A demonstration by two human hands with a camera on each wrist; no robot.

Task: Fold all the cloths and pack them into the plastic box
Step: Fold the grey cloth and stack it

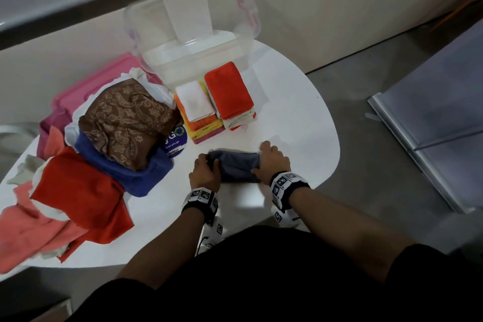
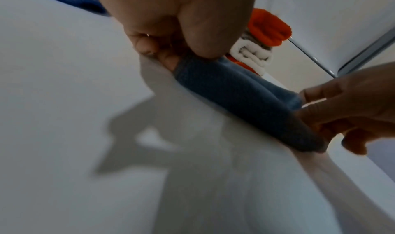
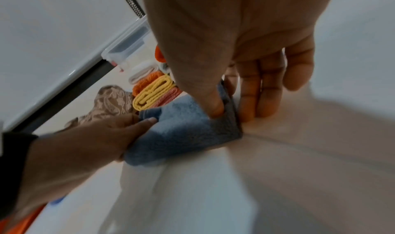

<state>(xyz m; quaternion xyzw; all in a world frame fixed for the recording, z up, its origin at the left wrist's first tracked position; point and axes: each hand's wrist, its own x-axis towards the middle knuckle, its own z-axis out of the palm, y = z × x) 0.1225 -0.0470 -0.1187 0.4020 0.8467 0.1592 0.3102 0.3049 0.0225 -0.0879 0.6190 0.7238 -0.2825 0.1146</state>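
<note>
The grey-blue cloth (image 1: 234,166) lies on the tabletop (image 1: 295,117) close to its near edge, directly ahead of the person, already doubled into a thick band whose long axis runs left to right, parallel to that edge. Each end sits in one hand: the left hand (image 1: 203,172) pinches the left end between thumb and curled fingers, and the right hand (image 1: 273,162) pinches the right end, thumb pressed into the top layer with the fingers (image 3: 262,92) down behind it against the tabletop. Neither hand is nearer than the other; the band spans the gap between them. Its short sides point at the palms, its long folded side faces the near edge. The folded stacks (image 1: 217,104) stand farther in, toward the far edge, just in front of the plastic box (image 1: 193,42), so the finished bundle would, I judge, travel straight away from the person. The unfolded pile (image 1: 112,138) covers the left side of the tabletop
</note>
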